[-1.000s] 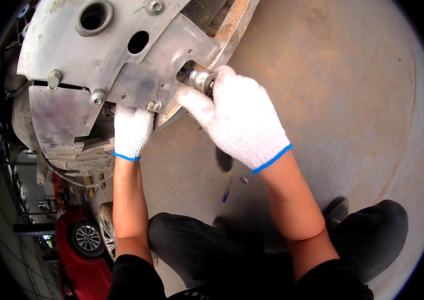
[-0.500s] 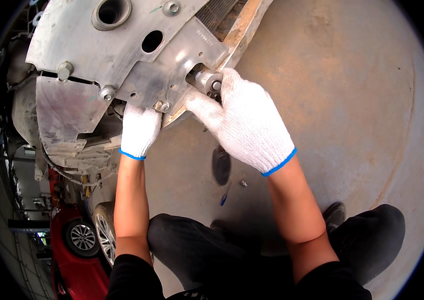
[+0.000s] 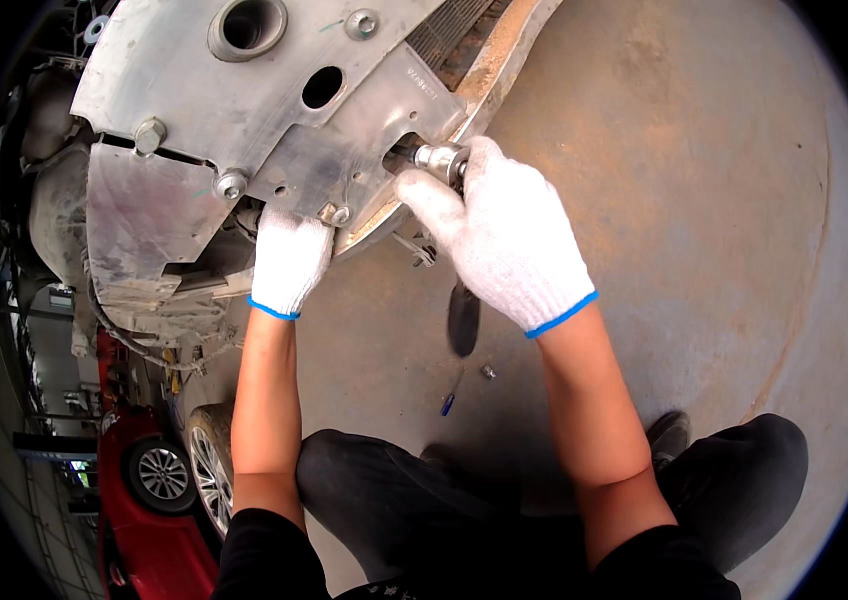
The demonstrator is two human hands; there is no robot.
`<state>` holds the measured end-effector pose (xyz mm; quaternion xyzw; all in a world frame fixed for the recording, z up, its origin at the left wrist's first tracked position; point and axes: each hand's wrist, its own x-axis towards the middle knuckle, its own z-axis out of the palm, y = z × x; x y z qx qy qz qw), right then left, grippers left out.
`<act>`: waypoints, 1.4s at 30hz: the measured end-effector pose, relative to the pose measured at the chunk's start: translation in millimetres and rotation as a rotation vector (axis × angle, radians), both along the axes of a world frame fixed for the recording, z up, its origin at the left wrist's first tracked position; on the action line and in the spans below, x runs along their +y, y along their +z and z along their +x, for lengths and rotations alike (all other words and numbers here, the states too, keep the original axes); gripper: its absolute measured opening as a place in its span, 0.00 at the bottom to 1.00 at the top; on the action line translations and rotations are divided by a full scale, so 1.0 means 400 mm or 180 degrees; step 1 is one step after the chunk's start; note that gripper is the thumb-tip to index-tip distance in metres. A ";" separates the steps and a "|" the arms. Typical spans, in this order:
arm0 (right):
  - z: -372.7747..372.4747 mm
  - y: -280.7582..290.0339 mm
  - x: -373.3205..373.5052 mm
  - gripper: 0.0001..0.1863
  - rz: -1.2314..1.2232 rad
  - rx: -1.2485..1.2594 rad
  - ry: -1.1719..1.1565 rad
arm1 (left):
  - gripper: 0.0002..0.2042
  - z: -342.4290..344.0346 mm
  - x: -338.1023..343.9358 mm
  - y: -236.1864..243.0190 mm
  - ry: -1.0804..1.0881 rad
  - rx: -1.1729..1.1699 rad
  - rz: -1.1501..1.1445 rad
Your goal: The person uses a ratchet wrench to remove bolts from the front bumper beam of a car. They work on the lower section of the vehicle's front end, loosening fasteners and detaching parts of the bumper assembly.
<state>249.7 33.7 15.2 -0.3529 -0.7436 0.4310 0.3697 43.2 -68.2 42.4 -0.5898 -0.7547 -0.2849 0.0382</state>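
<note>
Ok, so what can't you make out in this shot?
All in the head view:
- Fingers of the left hand: hidden under the metal plate.
- Far end of the socket tool: hidden inside the plate's cutout.
- Right hand's grip on that tool: mostly covered by its own glove.
- Small metal piece on the floor: too small to identify.
- Rest of the red car: cut off by the lower edge.

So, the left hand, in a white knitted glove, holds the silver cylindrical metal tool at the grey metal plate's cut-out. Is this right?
Not the left hand: the head view shows the right hand, in a white knitted glove, holding the silver cylindrical tool at the grey metal plate's cut-out.
</note>
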 end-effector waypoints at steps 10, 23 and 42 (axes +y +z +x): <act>0.007 0.022 -0.012 0.16 -0.0433 0.0100 0.0492 | 0.11 0.017 -0.001 0.005 -0.0046 0.0290 0.0133; 0.001 0.016 -0.017 0.14 0.0688 -0.0159 -0.0103 | 0.12 0.010 0.003 0.011 0.0279 0.0804 0.0042; 0.002 0.032 -0.035 0.17 0.0194 -0.0329 0.0064 | 0.15 -0.005 0.009 0.023 0.0255 0.0254 -0.0111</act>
